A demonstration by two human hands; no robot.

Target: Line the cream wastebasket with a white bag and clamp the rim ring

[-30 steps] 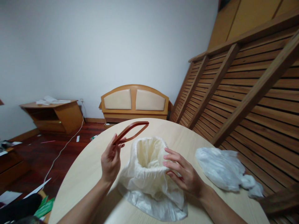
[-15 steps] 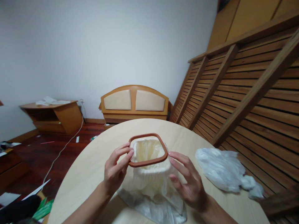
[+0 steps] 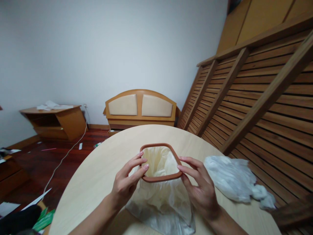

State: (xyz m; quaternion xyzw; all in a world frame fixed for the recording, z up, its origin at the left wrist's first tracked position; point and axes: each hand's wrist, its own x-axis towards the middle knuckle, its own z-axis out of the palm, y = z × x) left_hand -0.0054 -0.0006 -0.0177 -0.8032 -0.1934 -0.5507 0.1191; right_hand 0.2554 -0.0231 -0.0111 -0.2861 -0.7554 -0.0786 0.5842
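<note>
A brown rounded-square rim ring sits level at the mouth of a small cream bin lined with a translucent white plastic bag. Loose folds of the bag hang down around the bin and spread over the table toward me. My left hand pinches the ring's left side, thumb inside and fingers at the edge. On the opposite side, my right hand has its fingers on the ring's right edge, with the thumb below. Most of the bin's body is covered by the bag.
A pale round table carries the bin. To the right lies a crumpled bundle of white plastic bags. Wooden slatted panels lean beside the table. A headboard stands behind, and a cable runs over the floor at left.
The ring has moved a little right and toward me, now lining up with the bin's mouth. My right fingers have closed on its right edge; my left hand has moved along with it.
</note>
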